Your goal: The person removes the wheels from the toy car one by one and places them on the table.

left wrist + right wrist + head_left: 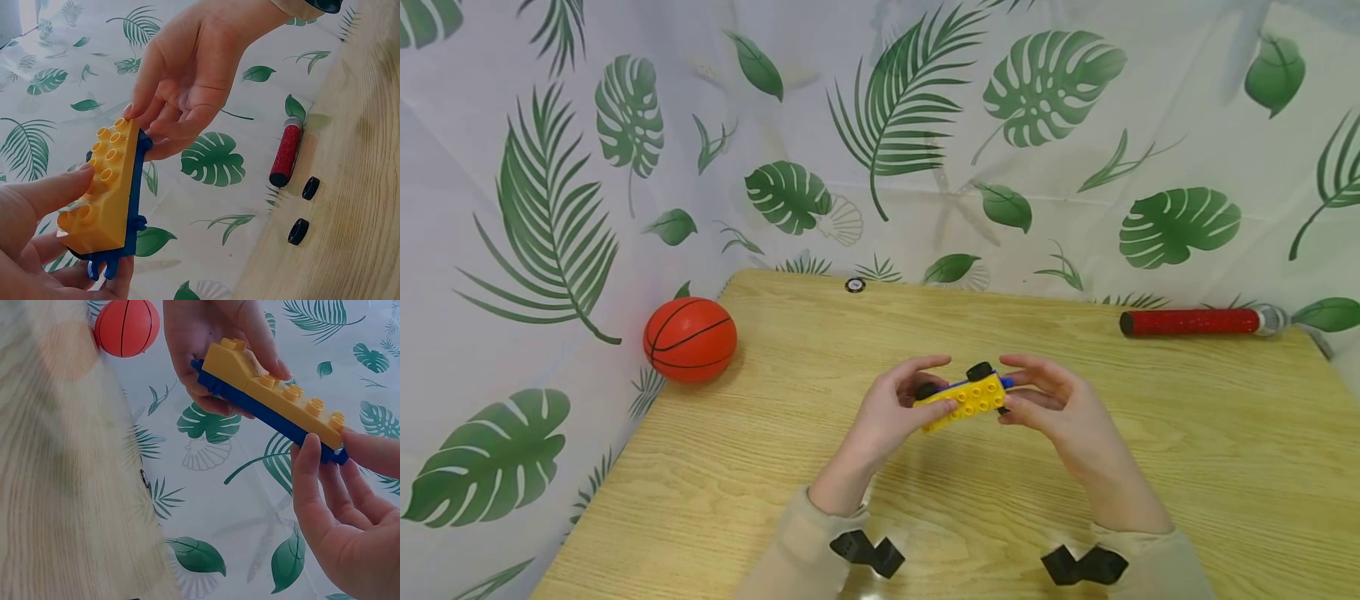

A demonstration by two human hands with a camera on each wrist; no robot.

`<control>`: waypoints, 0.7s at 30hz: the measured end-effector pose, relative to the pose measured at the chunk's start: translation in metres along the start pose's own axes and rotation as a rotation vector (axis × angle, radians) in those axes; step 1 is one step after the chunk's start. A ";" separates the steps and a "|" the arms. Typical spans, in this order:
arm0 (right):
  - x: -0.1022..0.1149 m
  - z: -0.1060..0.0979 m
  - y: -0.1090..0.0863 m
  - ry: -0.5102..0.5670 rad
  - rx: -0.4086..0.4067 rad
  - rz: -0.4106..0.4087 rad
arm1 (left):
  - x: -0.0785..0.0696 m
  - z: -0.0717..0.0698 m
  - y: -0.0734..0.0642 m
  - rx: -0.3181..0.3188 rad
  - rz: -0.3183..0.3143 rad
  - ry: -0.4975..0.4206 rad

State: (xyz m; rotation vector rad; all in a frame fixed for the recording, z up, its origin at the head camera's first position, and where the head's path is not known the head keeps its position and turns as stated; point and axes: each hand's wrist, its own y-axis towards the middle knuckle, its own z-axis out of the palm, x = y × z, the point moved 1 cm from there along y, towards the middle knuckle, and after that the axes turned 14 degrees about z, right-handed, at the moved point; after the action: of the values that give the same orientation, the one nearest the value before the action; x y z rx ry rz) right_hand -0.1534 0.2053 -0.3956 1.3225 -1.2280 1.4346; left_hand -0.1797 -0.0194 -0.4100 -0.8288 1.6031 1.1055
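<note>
A toy car base of yellow studded bricks on a blue chassis (976,398) is held above the table between both hands. My left hand (891,408) grips its sloped end, with the thumb (65,187) across the studs and fingers underneath. At the opposite end, my right hand (1056,404) pinches the toy between thumb and index finger (309,465). Small blue pegs (142,222) stick out along the chassis side. Two black wheels (299,231) lie on the table in the left wrist view. Black wheels (980,372) appear beside the toy in the head view; whether they are attached I cannot tell.
A red ball with black lines (690,340) sits at the table's left edge. A round black-and-white chip (855,285) lies near the back edge. A red glittery stick with a silvery end (1195,322) lies at back right. Leaf-patterned cloth (805,125) hangs behind the wooden table (760,475).
</note>
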 end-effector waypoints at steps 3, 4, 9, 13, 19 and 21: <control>0.000 -0.001 0.000 0.024 0.016 -0.020 | -0.002 0.000 0.000 -0.006 -0.009 0.019; 0.000 -0.002 0.000 0.038 0.022 -0.025 | -0.002 0.000 0.001 -0.009 -0.014 0.015; -0.001 -0.005 0.001 0.109 0.044 -0.041 | -0.003 0.000 0.001 -0.020 -0.035 -0.038; -0.004 -0.005 0.000 0.160 0.066 -0.048 | -0.002 -0.001 0.001 -0.046 -0.038 -0.051; -0.005 -0.005 -0.001 0.134 0.050 -0.057 | 0.001 0.000 0.002 -0.074 -0.047 -0.018; -0.005 -0.005 -0.001 0.110 0.037 -0.057 | 0.002 0.000 0.003 -0.076 -0.051 -0.021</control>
State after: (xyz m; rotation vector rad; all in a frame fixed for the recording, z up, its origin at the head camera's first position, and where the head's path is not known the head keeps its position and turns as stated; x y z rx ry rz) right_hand -0.1524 0.2104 -0.3999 1.2753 -1.0888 1.4761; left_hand -0.1825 -0.0186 -0.4110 -0.9007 1.5224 1.1409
